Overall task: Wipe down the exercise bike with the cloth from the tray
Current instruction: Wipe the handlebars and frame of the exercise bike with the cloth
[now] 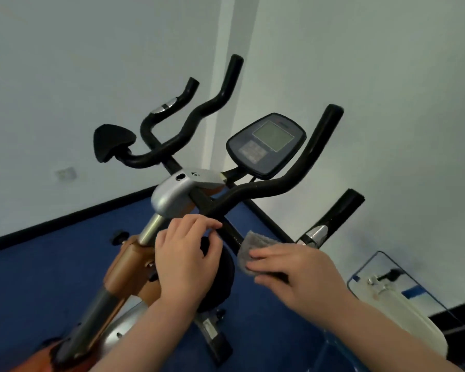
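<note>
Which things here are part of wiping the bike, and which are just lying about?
In the job: bike, cloth, right hand on the cloth, left hand by the post.
Lying about: clear tray, white bottle in it.

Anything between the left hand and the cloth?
Head view: the black handlebar tube runs between the left hand and the grey cloth under the right hand.

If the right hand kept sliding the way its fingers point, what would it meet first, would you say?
The right hand points left, pressing the grey cloth. Going on, it would probably first meet the black handlebar tube beside the cloth, then the left hand; depth is unclear.
</note>
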